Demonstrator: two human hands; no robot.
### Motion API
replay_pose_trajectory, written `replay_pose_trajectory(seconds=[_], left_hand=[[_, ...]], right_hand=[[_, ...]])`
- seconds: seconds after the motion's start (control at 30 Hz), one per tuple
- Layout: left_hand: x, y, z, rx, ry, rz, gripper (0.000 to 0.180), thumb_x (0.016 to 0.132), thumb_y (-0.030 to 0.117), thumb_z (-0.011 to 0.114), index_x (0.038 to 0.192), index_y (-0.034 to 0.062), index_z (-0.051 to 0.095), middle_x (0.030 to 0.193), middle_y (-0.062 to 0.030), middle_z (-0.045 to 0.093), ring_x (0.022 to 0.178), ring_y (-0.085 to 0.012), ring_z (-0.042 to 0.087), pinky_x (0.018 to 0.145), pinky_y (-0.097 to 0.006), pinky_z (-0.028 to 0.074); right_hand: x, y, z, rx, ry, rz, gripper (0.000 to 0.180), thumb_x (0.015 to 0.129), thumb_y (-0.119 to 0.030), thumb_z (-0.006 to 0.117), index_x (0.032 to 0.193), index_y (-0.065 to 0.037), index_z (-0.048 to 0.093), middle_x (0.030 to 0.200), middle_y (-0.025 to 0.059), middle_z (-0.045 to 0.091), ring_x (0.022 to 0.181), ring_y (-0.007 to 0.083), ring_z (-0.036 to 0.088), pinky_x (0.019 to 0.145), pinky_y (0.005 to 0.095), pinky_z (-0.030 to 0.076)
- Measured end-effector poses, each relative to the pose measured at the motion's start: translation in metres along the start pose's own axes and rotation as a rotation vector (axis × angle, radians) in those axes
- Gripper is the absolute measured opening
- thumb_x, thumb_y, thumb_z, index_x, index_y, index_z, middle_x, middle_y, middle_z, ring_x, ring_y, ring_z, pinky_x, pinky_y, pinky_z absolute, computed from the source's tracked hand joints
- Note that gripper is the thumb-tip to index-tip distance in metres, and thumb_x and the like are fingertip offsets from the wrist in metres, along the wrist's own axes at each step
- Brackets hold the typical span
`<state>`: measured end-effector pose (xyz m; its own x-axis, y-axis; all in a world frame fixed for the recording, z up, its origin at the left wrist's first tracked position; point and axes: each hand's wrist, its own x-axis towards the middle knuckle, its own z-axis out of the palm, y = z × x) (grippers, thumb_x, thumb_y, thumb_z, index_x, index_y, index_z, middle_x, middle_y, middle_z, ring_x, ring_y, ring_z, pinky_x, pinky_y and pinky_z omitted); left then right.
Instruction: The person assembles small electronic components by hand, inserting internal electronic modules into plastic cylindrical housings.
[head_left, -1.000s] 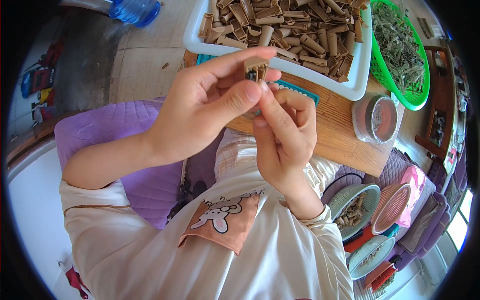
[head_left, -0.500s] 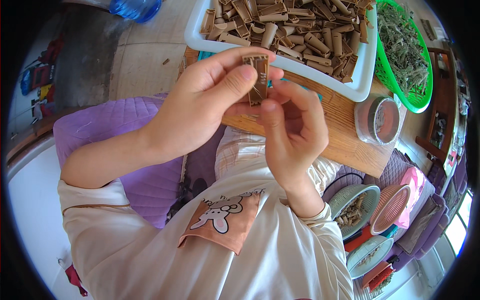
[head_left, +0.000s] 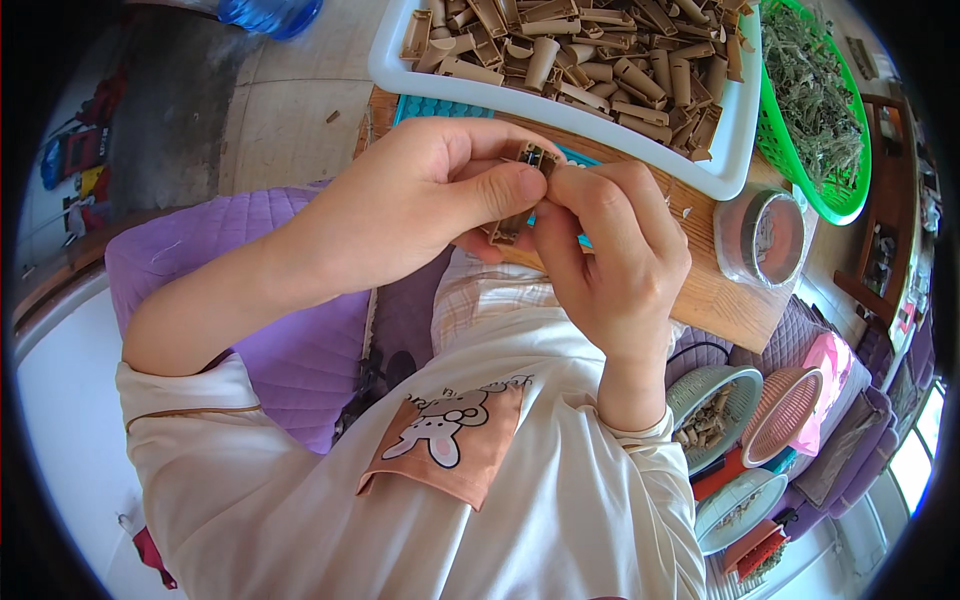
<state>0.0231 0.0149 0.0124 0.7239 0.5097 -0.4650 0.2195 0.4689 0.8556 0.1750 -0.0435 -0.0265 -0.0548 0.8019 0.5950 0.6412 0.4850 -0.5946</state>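
My left hand [head_left: 455, 195] holds a small brown plastic half-shell [head_left: 511, 229], its thumb pressed across the open side. The shell is tilted, and its middle is covered by that thumb. My right hand [head_left: 622, 245] touches the shell's right edge with thumb and forefinger pinched together. Whatever lies between those fingertips is too small or too hidden to name. Beyond both hands, a white tub [head_left: 640, 158] is heaped with similar brown plastic shells [head_left: 640, 80].
Under my hands is a wooden table [head_left: 735, 305] with a turquoise textured mat [head_left: 440, 107]. A round clear container [head_left: 778, 240] stands at its right, below a green basket [head_left: 850, 212] of grey-green pieces. A grey-green basket [head_left: 748, 395] and a pink basket [head_left: 790, 410] sit lower right.
My right hand has moved up and closed its fingertips at the shell's edge. The shell has tilted in my left hand, and the left thumb now covers more of it.
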Motion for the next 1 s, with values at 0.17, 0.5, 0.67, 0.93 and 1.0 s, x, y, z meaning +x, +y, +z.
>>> replay_pose_trajectory(seconds=[0.17, 0.5, 0.67, 0.93, 1.0], left_hand=[[0.0, -0.004, 0.004, -0.015, 0.077, -0.034, 0.036, 0.086, 0.028, 0.044, 0.111, 0.0018, 0.045, 0.079, -0.0008, 0.053, 0.067, -0.0057, 0.051, 0.052, -0.017, 0.044], [-0.006, -0.003, 0.011, 0.067, 0.295, 0.286, 0.038, 0.087, 0.029, 0.04, 0.115, 0.0023, 0.038, 0.103, -0.0101, 0.052, 0.083, -0.0102, 0.056, 0.043, -0.016, 0.043], [-0.008, -0.003, 0.013, 0.033, 0.291, 0.355, 0.04, 0.087, 0.03, 0.04, 0.116, 0.0026, 0.036, 0.107, -0.0124, 0.05, 0.089, -0.0138, 0.056, 0.042, -0.016, 0.043], [-0.004, -0.004, 0.011, -0.078, 0.292, 0.342, 0.041, 0.087, 0.028, 0.041, 0.119, 0.003, 0.033, 0.109, -0.0138, 0.048, 0.092, -0.0178, 0.055, 0.058, -0.02, 0.049], [-0.003, -0.006, 0.01, -0.363, 0.195, 0.245, 0.041, 0.087, 0.026, 0.04, 0.12, 0.0037, 0.032, 0.109, -0.0142, 0.049, 0.093, -0.0189, 0.055, 0.069, -0.025, 0.05]], right_hand=[[-0.004, -0.003, 0.001, 0.177, -0.108, 0.216, 0.015, 0.063, 0.003, 0.06, 0.074, -0.004, 0.052, 0.065, 0.0067, 0.047, 0.049, 0.0187, 0.049, 0.042, 0.0268, 0.04], [-0.012, -0.029, 0.008, 1.102, 0.157, 0.826, 0.013, 0.075, 0.006, 0.054, 0.083, 0.0, 0.045, 0.078, 0.0024, 0.049, 0.064, 0.0051, 0.05, 0.053, 0.0176, 0.042], [-0.015, -0.028, 0.02, 1.289, 0.227, 0.825, 0.018, 0.077, 0.005, 0.053, 0.087, -0.001, 0.04, 0.079, 0.0031, 0.048, 0.068, 0.0058, 0.05, 0.056, 0.0174, 0.043], [-0.012, -0.025, 0.033, 1.245, 0.203, 0.758, 0.022, 0.079, 0.003, 0.05, 0.095, -0.001, 0.035, 0.089, 0.0076, 0.048, 0.079, 0.012, 0.053, 0.063, 0.022, 0.049], [-0.01, -0.024, 0.032, 1.224, 0.193, 0.687, 0.024, 0.079, 0.004, 0.048, 0.098, -0.001, 0.034, 0.093, 0.0092, 0.047, 0.084, 0.014, 0.053, 0.066, 0.0242, 0.05]])
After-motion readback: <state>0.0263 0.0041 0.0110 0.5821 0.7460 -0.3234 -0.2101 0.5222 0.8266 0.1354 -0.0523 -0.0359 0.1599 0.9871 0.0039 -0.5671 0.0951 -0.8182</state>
